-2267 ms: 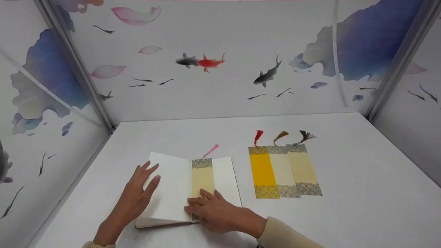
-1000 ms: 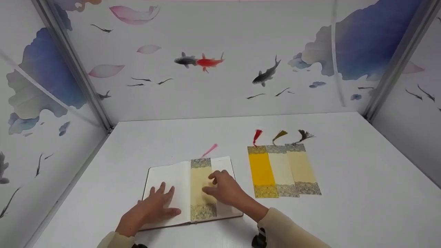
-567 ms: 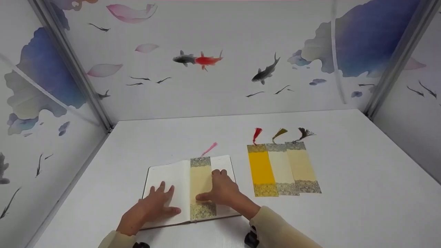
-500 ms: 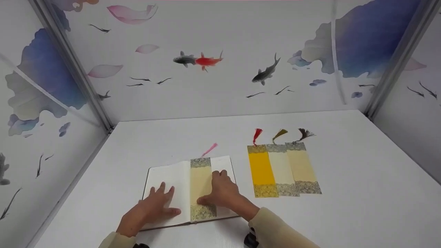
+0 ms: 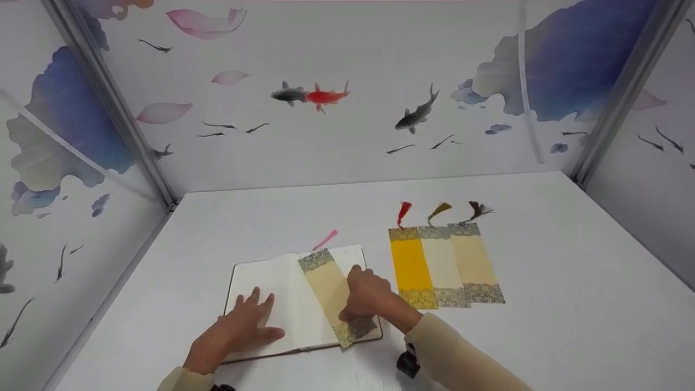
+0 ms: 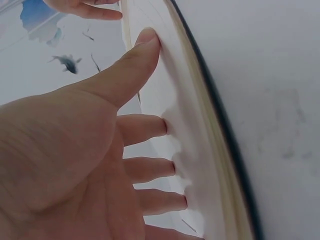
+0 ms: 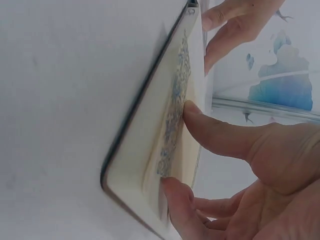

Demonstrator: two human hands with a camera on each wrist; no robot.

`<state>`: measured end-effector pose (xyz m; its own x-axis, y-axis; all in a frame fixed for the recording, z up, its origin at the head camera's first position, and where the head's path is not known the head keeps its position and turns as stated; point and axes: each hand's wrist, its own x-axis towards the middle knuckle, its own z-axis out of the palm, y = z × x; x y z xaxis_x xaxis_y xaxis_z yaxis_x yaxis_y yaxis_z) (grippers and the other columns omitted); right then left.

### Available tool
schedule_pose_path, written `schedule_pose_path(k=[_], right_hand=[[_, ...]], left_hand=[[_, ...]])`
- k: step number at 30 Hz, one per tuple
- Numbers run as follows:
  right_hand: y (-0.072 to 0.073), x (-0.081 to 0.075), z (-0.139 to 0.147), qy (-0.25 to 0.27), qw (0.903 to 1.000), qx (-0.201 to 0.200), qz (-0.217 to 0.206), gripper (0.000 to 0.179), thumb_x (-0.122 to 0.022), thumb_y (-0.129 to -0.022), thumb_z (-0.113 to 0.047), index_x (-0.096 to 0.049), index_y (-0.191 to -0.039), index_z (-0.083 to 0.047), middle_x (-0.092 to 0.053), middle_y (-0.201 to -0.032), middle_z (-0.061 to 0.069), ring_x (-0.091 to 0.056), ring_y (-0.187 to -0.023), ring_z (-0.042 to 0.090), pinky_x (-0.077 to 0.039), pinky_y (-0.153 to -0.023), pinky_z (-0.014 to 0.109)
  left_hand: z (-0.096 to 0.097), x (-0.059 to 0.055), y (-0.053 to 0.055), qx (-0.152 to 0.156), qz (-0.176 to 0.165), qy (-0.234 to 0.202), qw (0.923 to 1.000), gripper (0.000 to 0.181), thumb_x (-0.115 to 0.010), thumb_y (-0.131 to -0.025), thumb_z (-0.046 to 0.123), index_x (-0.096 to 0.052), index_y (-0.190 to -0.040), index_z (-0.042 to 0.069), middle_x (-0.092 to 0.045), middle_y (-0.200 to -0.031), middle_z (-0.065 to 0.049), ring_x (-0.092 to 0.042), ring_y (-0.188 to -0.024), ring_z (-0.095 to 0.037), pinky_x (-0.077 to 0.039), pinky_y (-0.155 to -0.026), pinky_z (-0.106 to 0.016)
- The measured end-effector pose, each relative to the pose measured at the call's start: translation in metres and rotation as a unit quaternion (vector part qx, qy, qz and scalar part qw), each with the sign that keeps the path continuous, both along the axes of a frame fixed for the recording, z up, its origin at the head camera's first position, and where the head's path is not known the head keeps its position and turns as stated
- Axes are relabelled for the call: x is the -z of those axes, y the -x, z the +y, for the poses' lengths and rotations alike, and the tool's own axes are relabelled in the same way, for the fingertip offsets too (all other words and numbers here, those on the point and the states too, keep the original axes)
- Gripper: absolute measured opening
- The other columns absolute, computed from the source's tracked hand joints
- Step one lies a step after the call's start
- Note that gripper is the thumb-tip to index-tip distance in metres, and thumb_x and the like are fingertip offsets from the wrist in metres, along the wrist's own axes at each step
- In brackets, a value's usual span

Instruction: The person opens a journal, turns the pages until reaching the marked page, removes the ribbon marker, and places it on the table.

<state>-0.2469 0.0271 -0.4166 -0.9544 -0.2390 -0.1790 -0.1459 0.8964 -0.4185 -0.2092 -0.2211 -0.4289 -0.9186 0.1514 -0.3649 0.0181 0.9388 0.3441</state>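
Note:
An open notebook [image 5: 281, 274] with blank pages lies on the white table. My left hand [image 5: 241, 328] rests on its left page, fingers spread; in the left wrist view the fingertips touch the paper. Over the right page a cream bookmark [image 5: 320, 282] lies slanted, its lace-patterned lower end reaching the page's bottom edge. A pink tassel [image 5: 327, 239] is at its top. My right hand [image 5: 372, 296] pinches the bookmark near its lower end between thumb and index finger. The right wrist view shows that thumb [image 7: 215, 132] on the patterned band. The hand hides part of the bookmark's right edge.
Right of the notebook, three overlapping bookmarks lie: a yellow one [image 5: 411, 266] with a red tassel, a pale one [image 5: 442, 266] with an olive tassel, and a cream one [image 5: 475, 260] with a dark tassel. White panels with painted fish [image 5: 415, 111] enclose the table.
The left hand first flattened the left page and has stayed there. The right hand moved from pressing the bookmark to pinching it; the bookmark's lower end has swung right, tilting it.

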Motion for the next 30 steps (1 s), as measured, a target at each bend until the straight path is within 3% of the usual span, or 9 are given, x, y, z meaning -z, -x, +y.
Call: schedule_pose_path(k=[3,7,13,21,26,30], right_hand=[[0.006,0.002,0.012,0.014,0.9996,-0.016,-0.016,0.076,-0.093,-0.069,-0.028,-0.052,-0.122,0.008,-0.065,-0.1,0.019,-0.061,-0.087,0.03,-0.054,-0.08,0.046],[0.013,0.007,0.027,0.084,0.9946,-0.039,-0.046,0.049,-0.09,-0.074,-0.02,-0.056,-0.103,0.0,-0.059,-0.089,0.01,-0.051,-0.076,0.021,-0.046,-0.066,0.034],[0.028,0.01,0.056,0.162,0.9849,-0.005,-0.059,0.034,-0.083,-0.083,-0.016,-0.063,-0.107,-0.002,-0.062,-0.094,0.008,-0.055,-0.077,0.018,-0.053,-0.071,0.031],[0.054,-0.009,0.114,0.241,0.9683,0.007,-0.066,0.038,-0.073,-0.093,-0.018,-0.061,-0.122,0.002,-0.066,-0.107,0.016,-0.061,-0.079,0.016,-0.052,-0.064,0.027],[0.065,-0.027,0.159,0.266,0.962,0.027,-0.057,0.051,-0.067,-0.098,-0.024,-0.051,-0.137,0.006,-0.057,-0.134,0.03,-0.066,-0.093,0.014,-0.056,-0.074,0.03],[0.072,-0.037,0.193,0.293,0.9516,0.08,-0.05,0.059,-0.06,-0.102,-0.026,-0.041,-0.147,0.007,-0.048,-0.145,0.033,-0.066,-0.103,0.017,-0.057,-0.085,0.033]], left_hand=[[0.0,0.0,-0.001,0.001,0.003,0.005,1.0,0.09,-0.068,-0.088,0.054,-0.034,-0.155,0.005,-0.014,-0.163,-0.032,-0.011,-0.147,-0.061,-0.021,-0.102,-0.085],[0.0,-0.001,-0.001,0.004,0.005,0.005,1.0,0.089,-0.068,-0.089,0.053,-0.034,-0.155,0.004,-0.015,-0.163,-0.033,-0.011,-0.147,-0.062,-0.022,-0.101,-0.086],[-0.001,-0.001,-0.003,0.002,0.008,0.0,1.0,0.089,-0.069,-0.089,0.052,-0.034,-0.155,0.003,-0.015,-0.163,-0.034,-0.011,-0.147,-0.062,-0.02,-0.102,-0.086],[0.001,-0.003,-0.004,0.02,0.017,-0.018,0.9995,0.089,-0.071,-0.088,0.049,-0.036,-0.153,-0.002,-0.016,-0.16,-0.038,-0.012,-0.144,-0.065,-0.024,-0.106,-0.081],[0.003,-0.004,-0.003,0.014,0.02,-0.027,0.9993,0.087,-0.073,-0.088,0.045,-0.037,-0.153,-0.001,-0.016,-0.16,-0.037,-0.012,-0.145,-0.064,-0.023,-0.111,-0.076],[0.004,-0.005,-0.002,0.005,0.016,-0.025,0.9995,0.087,-0.073,-0.087,0.045,-0.037,-0.153,0.0,-0.015,-0.161,-0.036,-0.011,-0.146,-0.062,-0.022,-0.112,-0.075]])
